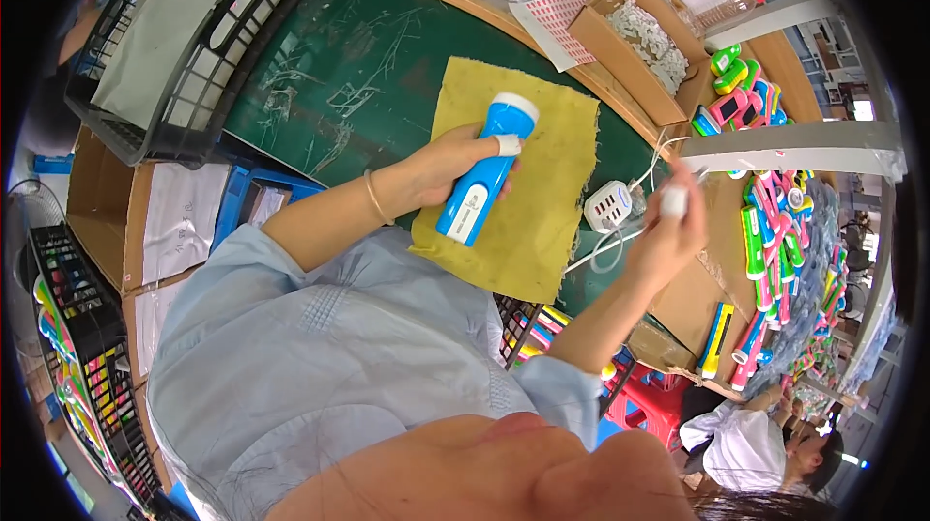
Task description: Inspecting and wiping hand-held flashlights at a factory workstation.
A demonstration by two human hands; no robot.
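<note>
At the near edge of the table (315, 51), over the yellow cloth (557, 201), my left hand (455, 163) wraps the blue flashlight (496, 161); a slack grip could drop it. My half-curled right hand (671, 235), its hold unclear, could snag the white hub (608, 206)'s cable (586, 259).

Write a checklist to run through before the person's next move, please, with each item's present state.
1. Flashlight gripped by the left hand: ok.
2. Cloth spread beneath the flashlight: ok.
3. Charger near the right hand: ok.
4. Right hand on the flashlight too: not ok, it is apart.
5. Right hand's grip: cannot tell, fingertips blurred.
</note>
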